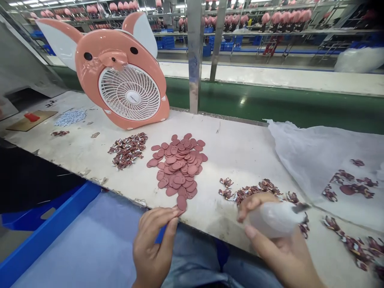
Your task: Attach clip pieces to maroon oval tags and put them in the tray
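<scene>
Lying left, one pile of small brown pieces [128,151]; right of it and nearer, left hand [153,245], thumb and fingertips almost together, pinching a reddish-brown oval disc [181,205] at its near edge; just beyond those fingertips, a heap of matching discs [180,164] on the pale worktop [231,148], well left of the right hand [282,250]; this hand curled around a translucent bottle [270,219], dark tip pointing right; just beyond it, a row of similar brown pieces [268,186]
</scene>
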{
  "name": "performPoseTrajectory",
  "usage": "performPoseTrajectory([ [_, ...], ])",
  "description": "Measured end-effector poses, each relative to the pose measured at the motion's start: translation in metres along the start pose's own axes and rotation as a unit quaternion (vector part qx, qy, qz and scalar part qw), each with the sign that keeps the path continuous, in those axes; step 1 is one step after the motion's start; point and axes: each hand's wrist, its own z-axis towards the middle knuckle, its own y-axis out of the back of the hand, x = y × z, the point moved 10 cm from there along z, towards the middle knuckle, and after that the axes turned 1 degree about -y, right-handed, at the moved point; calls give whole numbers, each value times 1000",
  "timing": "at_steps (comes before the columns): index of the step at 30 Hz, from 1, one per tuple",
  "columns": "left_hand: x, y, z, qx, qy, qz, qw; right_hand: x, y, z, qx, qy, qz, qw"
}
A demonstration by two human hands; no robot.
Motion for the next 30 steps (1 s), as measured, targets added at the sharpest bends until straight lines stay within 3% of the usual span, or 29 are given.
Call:
performPoseTrajectory([
  [2,0,-11,-4,32,127,-92,987,-12,-20,-4,45,-43,78,995],
  [5,-3,-36,-18,103,286,-187,934,-20,-43,-6,109,-84,165,977],
  [8,-17,-55,-23,184,311,-225,905,-21,-53,-8,164,-112,216,956],
  [10,-20,-59,-24,203,317,-242,894,-25,-55,-10,189,-141,231,944],
  [12,-19,-68,-30,229,351,-293,859,-30,-54,-11,208,-161,230,937],
  [13,-19,-76,-36,255,375,-335,826,-32,-53,-11,219,-167,227,934],
  [16,-28,-105,-64,360,441,-471,674,-35,-58,-14,271,-184,222,918],
  [18,-34,-117,-78,394,463,-536,586,-35,-65,-18,309,-196,217,905],
  [20,-35,-124,-85,390,468,-589,531,-34,-67,-20,314,-200,198,907],
  [22,-34,-126,-87,359,464,-631,507,-32,-57,-16,258,-179,168,934],
  [25,-29,-122,-81,287,449,-677,507,-31,-29,-15,149,-146,122,970],
  [30,-24,-108,-62,184,436,-722,504,-35,16,-31,50,-80,-44,995],
])
